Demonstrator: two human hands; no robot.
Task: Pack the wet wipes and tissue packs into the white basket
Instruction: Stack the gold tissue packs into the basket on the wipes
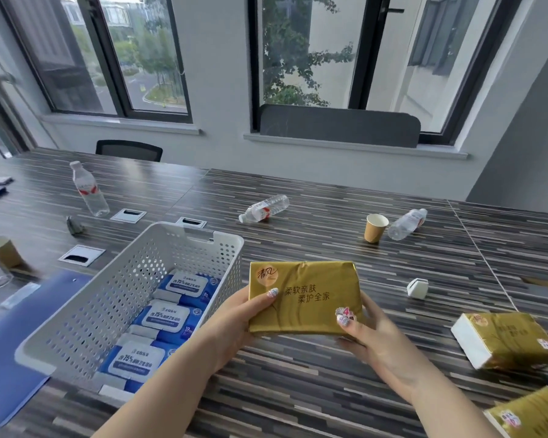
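Step in hand: tissue transfer. Left hand [234, 317] and right hand [374, 336] clasp the gold foil tissue pack [304, 298], held just right of the white perforated plastic basket [133, 279]. Next: carry it left over the rim, lower beside the blue wet-wipe packs [162, 320].

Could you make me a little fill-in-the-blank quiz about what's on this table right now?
1. The white basket holds ____ blue wet wipe packs.
2. Both hands, left hand and right hand, hold one ____ tissue pack.
3. The paper cup near the far bottles stands ____.

Missing words: three; gold; upright
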